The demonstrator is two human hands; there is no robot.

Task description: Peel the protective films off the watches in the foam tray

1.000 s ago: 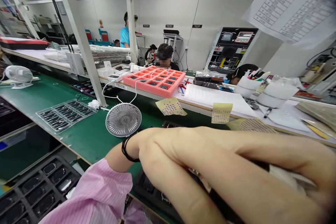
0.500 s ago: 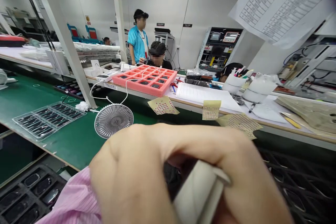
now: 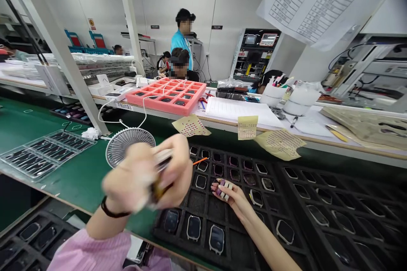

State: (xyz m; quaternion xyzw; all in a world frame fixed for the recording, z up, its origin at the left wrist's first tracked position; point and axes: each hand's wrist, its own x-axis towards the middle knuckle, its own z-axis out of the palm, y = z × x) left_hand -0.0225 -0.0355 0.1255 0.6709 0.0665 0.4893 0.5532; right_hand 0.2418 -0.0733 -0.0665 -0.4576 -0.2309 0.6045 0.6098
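Note:
My left hand [image 3: 135,178], blurred, is raised in front of the round fan [image 3: 122,146]. Its fingers curl around a small object [image 3: 162,163] with a pale edge and a dark side, too smeared to name. Over the black foam tray [image 3: 197,201], my right hand [image 3: 227,190] has its fingers bent together. White and purple bands show at those fingers; whether they are covers or held pieces cannot be told. Watch-shaped frames, one of them [image 3: 217,239] near the front, sit in the tray's compartments.
A second foam tray [image 3: 305,209] lies at right. Behind are a pink divided tray [image 3: 190,106], papers [image 3: 241,110] and white pen containers [image 3: 271,95] on a raised shelf. Clear trays [image 3: 47,154] lie left. A metal post [image 3: 68,59] stands nearby; people are beyond the shelf.
My left hand has moved away from the camera and left, uncovering the foam tray. My right hand now shows over it. The view has shifted slightly, and the standing person appears farther right.

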